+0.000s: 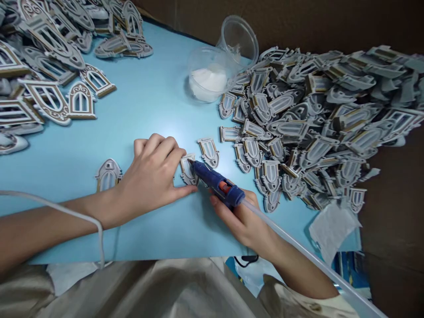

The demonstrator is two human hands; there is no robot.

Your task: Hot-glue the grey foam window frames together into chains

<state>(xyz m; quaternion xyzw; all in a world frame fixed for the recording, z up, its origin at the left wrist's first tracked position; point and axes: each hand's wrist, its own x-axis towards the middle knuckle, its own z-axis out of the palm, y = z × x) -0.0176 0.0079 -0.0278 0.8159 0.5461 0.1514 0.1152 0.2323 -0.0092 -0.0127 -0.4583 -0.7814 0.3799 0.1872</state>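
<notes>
My left hand [155, 172] lies on the light blue table [149, 106], its fingers curled and pinched on a small arched window piece [187, 170], holding it down. My right hand [243, 218] grips a blue hot glue gun [217, 183] with a clear glue stick [298, 247] trailing from its back. The gun's nozzle touches the top of the held piece. Another small window piece [209, 152] lies just to the right of the nozzle. A larger arched frame [108, 174] rests on the table beside my left wrist.
A big heap of small grey window pieces [314, 123] fills the right side. Larger arched frames [49, 66] are piled at the far left. Two clear plastic cups [212, 73], one with white powder, stand at the back. A white tissue [333, 227] lies at the right edge. A white cord [66, 212] crosses my left forearm.
</notes>
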